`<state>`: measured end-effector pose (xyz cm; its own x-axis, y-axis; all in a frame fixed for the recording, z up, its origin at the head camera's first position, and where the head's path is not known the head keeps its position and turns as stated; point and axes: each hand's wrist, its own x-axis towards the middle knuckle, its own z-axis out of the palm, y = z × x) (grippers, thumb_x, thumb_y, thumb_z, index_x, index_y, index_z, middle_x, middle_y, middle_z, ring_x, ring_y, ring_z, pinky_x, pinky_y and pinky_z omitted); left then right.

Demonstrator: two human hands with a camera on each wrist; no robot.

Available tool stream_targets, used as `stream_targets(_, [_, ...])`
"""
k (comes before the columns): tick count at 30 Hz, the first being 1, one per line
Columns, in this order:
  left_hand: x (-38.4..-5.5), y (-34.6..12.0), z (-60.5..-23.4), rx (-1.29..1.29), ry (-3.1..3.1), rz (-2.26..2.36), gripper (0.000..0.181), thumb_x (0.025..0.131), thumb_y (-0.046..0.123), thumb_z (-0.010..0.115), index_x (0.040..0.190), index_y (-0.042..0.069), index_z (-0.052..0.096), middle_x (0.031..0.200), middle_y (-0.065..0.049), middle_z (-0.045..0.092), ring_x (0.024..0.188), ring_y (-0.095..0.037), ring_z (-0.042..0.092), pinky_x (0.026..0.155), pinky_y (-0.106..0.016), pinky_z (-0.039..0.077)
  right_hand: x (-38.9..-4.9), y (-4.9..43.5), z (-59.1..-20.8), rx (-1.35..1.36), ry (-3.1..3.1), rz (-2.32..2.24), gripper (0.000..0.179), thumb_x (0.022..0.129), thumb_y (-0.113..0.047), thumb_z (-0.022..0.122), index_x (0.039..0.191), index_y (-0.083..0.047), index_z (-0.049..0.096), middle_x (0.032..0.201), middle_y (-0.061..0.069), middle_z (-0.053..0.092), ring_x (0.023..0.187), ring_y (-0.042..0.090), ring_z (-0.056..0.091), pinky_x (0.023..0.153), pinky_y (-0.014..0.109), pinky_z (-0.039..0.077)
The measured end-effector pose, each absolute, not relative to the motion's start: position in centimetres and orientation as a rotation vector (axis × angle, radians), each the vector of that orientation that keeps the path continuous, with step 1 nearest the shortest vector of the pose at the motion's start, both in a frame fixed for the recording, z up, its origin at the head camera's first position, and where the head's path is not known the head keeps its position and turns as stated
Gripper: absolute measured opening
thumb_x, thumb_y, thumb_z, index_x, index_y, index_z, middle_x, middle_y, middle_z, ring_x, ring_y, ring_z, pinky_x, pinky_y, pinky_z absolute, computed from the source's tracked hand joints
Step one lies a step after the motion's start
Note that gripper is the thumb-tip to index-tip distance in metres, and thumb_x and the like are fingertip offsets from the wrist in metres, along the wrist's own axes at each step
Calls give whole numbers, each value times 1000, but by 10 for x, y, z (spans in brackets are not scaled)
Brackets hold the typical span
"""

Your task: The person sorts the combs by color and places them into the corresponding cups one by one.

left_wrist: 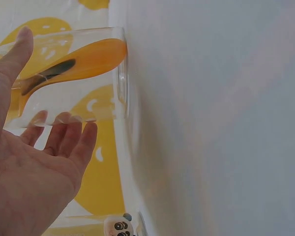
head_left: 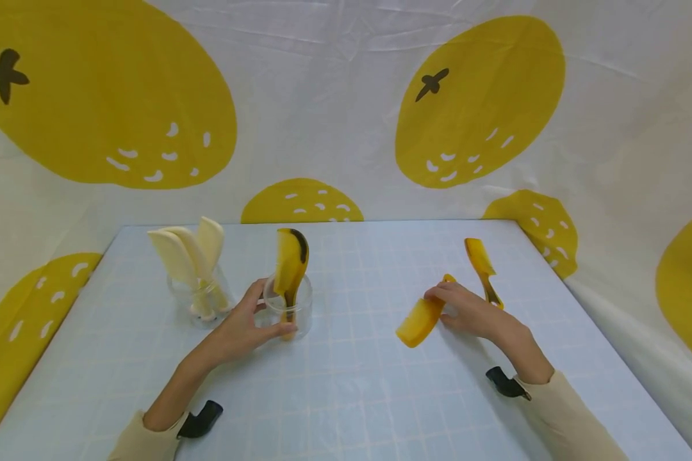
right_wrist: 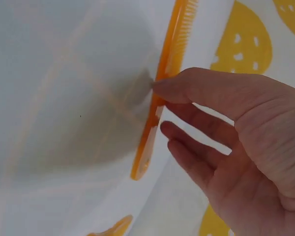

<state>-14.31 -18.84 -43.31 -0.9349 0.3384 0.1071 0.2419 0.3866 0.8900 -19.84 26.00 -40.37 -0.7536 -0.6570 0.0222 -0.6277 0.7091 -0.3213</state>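
Note:
My left hand (head_left: 239, 330) grips a clear cup (head_left: 304, 315), thumb on one side and fingers on the other. A yellow-and-dark comb (head_left: 288, 266) stands in that cup, handle down, teeth end above the rim. In the left wrist view its orange handle (left_wrist: 96, 56) shows through the clear wall. My right hand (head_left: 473, 314) pinches a yellow comb (head_left: 418, 323) between thumb and fingers near its middle. The right wrist view shows this held comb (right_wrist: 169, 51) over the tabletop, teeth facing away. Another yellow-brown comb (head_left: 480, 259) lies on the table just beyond the right hand.
Left of my left hand, a second clear cup (head_left: 179, 294) holds several cream-coloured paddle-shaped utensils (head_left: 179, 253) with panda-face ends. A pale blue checked cloth (head_left: 346, 397) covers the table. Behind it hangs a white curtain (head_left: 323, 96) with large yellow fruit prints.

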Motion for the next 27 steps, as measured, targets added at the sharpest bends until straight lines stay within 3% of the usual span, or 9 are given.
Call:
stream_targets(5, [-142,-189,-433,529,2537,1607,78,90,29,82,149,9,34,151,-11,40,142,-32,39,116,-62,34,-202,251,-399,-1081,2828,-298,38,84,12,72,117,-5,66,109,5,65,100,26,60,89,44,57])
stream_targets(16, [-144,-188,-433,539,2521,1612,81,88,31,84,149,13,33,152,-9,38,143,-30,38,117,-61,34,-203,244,-404,-1277,2911,-8,35,80,13,78,108,-4,65,97,8,65,85,26,60,73,37,59])
stream_targets(27, [-141,-190,-432,532,2539,1599,78,90,30,82,149,10,34,151,-11,40,142,-32,38,116,-63,34,-208,239,-401,-1489,2843,88,36,79,11,82,101,-5,58,84,4,57,75,22,54,70,32,54])
